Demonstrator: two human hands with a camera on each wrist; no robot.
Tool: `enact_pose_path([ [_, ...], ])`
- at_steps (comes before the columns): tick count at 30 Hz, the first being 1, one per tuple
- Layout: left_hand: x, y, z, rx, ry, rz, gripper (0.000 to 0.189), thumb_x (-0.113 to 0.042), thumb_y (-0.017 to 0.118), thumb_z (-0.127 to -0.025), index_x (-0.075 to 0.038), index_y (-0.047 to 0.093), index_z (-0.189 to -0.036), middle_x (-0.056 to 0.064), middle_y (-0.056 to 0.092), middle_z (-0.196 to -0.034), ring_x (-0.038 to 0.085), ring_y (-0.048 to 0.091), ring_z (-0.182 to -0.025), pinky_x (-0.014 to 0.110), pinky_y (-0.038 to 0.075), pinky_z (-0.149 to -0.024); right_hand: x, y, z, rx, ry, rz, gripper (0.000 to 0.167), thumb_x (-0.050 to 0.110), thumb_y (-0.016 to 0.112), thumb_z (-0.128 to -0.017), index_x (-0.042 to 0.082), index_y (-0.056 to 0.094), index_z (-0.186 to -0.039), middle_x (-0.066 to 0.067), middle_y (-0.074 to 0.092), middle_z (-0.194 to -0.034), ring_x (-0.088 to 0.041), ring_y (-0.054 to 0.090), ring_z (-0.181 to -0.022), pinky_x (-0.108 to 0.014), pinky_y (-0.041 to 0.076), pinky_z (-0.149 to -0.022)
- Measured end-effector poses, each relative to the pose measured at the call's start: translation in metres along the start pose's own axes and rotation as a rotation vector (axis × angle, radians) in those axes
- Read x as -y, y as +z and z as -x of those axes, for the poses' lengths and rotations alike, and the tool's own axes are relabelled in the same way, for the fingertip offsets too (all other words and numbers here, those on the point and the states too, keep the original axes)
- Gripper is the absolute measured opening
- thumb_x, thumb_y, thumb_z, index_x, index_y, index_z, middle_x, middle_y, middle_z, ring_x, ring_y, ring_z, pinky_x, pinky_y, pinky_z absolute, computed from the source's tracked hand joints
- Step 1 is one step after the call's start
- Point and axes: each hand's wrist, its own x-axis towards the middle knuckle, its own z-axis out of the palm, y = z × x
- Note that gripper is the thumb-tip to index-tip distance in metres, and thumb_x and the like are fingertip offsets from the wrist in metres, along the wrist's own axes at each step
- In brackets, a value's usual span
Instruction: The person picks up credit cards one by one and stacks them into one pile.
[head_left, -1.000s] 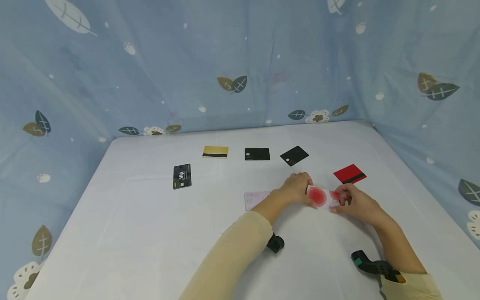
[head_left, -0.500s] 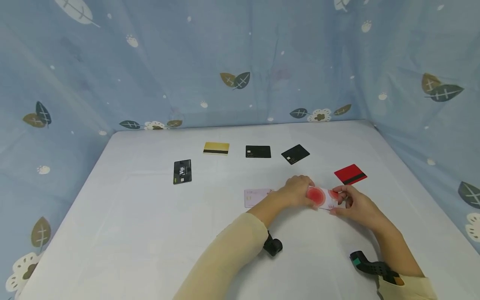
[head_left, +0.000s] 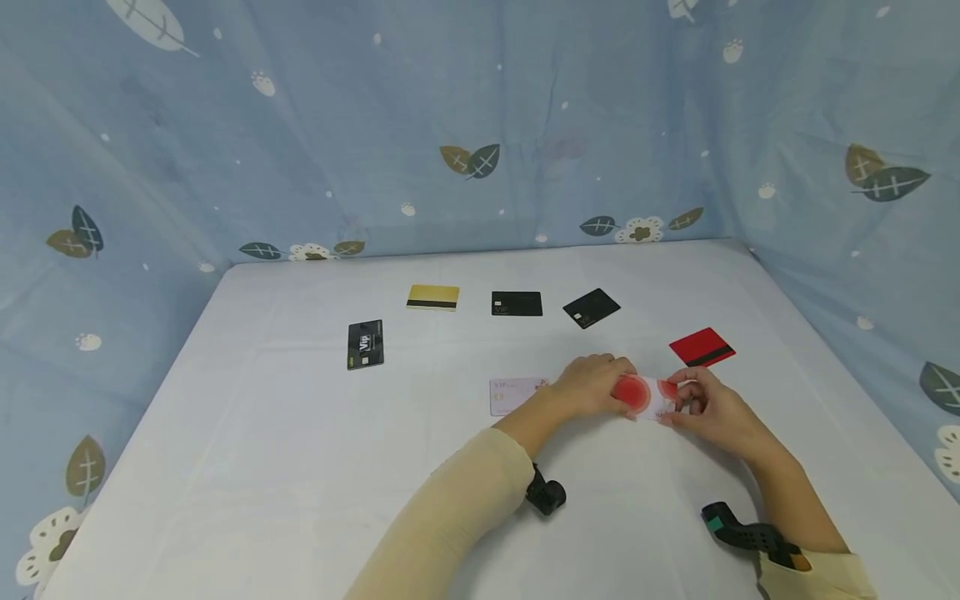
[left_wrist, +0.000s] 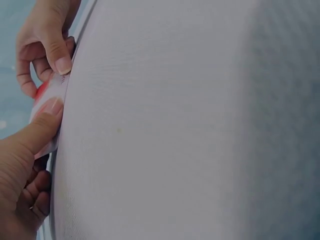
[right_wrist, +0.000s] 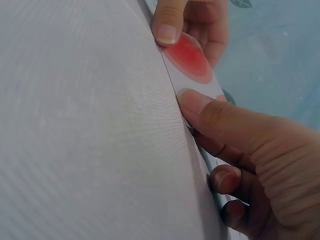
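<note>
Edging toward three o'clock, left hand [head_left: 592, 386] pinches the red-circled white card [head_left: 647, 397] with right hand [head_left: 712, 412]; six others, all cards [head_left: 517, 304], lie down, nine through two o'clock; this one's unreleased.

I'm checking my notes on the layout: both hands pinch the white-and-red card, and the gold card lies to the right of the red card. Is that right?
Not quite: the gold card lies to the left of the red card, as the head view shows. The rest stands: the left hand and the right hand both pinch the white-and-red card.
</note>
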Motion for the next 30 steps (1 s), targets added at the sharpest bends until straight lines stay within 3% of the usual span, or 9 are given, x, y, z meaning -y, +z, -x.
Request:
enact_pose_path([
  [7, 0.000, -0.002, 0.003, 0.017, -0.016, -0.011, 0.065, -0.050, 0.070, -0.079, -0.023, 0.049, -0.135, -0.007, 0.057, -0.125, 0.009, 0.052, -0.113, 0.026, 0.042, -0.093, -0.002, -0.003, 0.000, -0.006, 0.036, -0.142, 0.037, 0.005, 0.069, -0.084, 0.001, 0.050, -0.116, -0.008, 0.064, -0.083, -0.009, 0.056, -0.066, -0.021, 0.049, -0.059],
  [12, 0.001, -0.003, 0.006, 0.017, -0.026, 0.033, 0.078, -0.048, 0.072, -0.079, -0.018, 0.040, -0.143, -0.003, 0.049, -0.140, 0.012, 0.045, -0.128, 0.029, 0.037, -0.104, -0.003, -0.008, 0.000, -0.008, 0.112, -0.221, 0.037, 0.015, 0.069, -0.087, 0.003, 0.050, -0.117, 0.007, 0.065, -0.083, -0.005, 0.058, -0.072, -0.018, 0.050, -0.064],
  [16, 0.002, -0.005, 0.008, 0.002, -0.011, 0.080, 0.076, -0.043, 0.073, -0.080, -0.015, 0.041, -0.142, -0.002, 0.049, -0.140, 0.012, 0.045, -0.128, 0.026, 0.036, -0.104, -0.004, -0.010, 0.000, -0.010, 0.140, -0.273, 0.033, 0.018, 0.067, -0.089, 0.007, 0.053, -0.116, 0.015, 0.064, -0.084, -0.003, 0.057, -0.074, -0.016, 0.049, -0.066],
  [20, 0.002, -0.007, 0.009, -0.005, -0.011, 0.100, 0.071, -0.041, 0.074, -0.079, -0.012, 0.046, -0.138, -0.002, 0.054, -0.135, 0.010, 0.050, -0.124, 0.023, 0.037, -0.102, -0.004, -0.008, 0.000, -0.001, 0.102, -0.275, 0.038, 0.013, 0.070, -0.086, 0.003, 0.053, -0.118, 0.008, 0.064, -0.084, -0.005, 0.055, -0.070, -0.017, 0.046, -0.061],
  [26, 0.002, -0.009, 0.008, 0.007, -0.028, 0.120, 0.070, -0.038, 0.075, -0.080, -0.009, 0.047, -0.137, -0.001, 0.055, -0.134, 0.011, 0.051, -0.122, 0.022, 0.037, -0.102, -0.002, -0.005, 0.000, 0.012, -0.007, -0.179, 0.058, 0.003, 0.078, -0.075, -0.005, 0.049, -0.124, -0.006, 0.060, -0.088, -0.010, 0.039, -0.057, -0.024, 0.034, -0.047],
  [30, 0.001, -0.013, 0.009, 0.005, -0.026, 0.135, 0.069, -0.035, 0.075, -0.080, -0.009, 0.047, -0.138, 0.000, 0.055, -0.135, 0.011, 0.050, -0.123, 0.022, 0.036, -0.103, 0.000, -0.004, 0.000, -0.001, -0.013, -0.160, 0.059, 0.004, 0.079, -0.074, -0.004, 0.050, -0.124, -0.009, 0.059, -0.089, -0.010, 0.038, -0.056, -0.024, 0.033, -0.047],
])
